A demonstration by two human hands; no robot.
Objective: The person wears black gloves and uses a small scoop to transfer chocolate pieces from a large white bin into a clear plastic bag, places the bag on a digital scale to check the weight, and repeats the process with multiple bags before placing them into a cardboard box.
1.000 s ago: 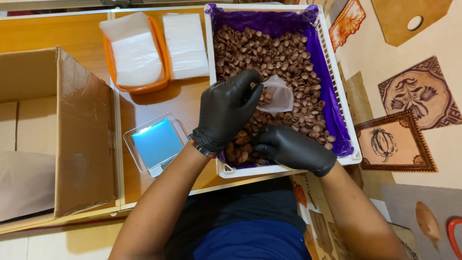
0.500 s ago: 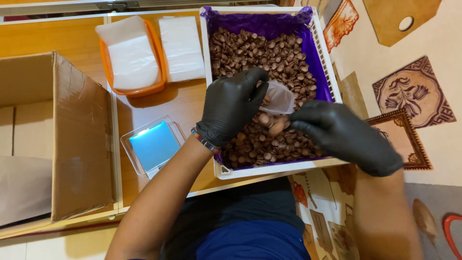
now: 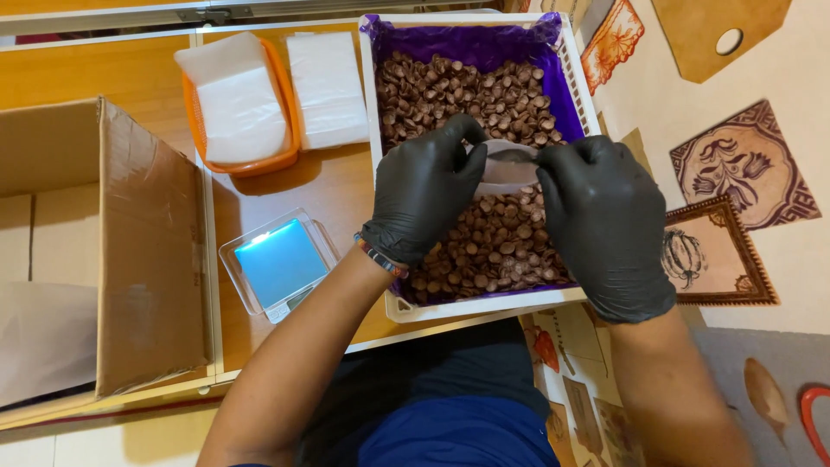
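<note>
A white crate point(image 3: 484, 307) lined with purple plastic holds many small brown round pieces point(image 3: 484, 99). Both my hands wear black gloves and hover over its middle. My left hand point(image 3: 425, 192) pinches the left edge of a small clear plastic bag point(image 3: 508, 169). My right hand point(image 3: 607, 227) grips the bag's right edge, and the two hands hold it between them just above the brown pieces. A few brown pieces seem to lie inside the bag.
A small scale with a blue top under a clear cover point(image 3: 278, 264) sits on the wooden table point(image 3: 78, 73) left of the crate. An orange tray of white bags point(image 3: 238, 99) and a loose white stack point(image 3: 327, 86) lie behind it. An open cardboard box point(image 3: 143, 251) stands at left.
My right hand rose out of the brown pieces at the crate's near edge and came up to the bag. Both hands now hold the bag, which only the left held before.
</note>
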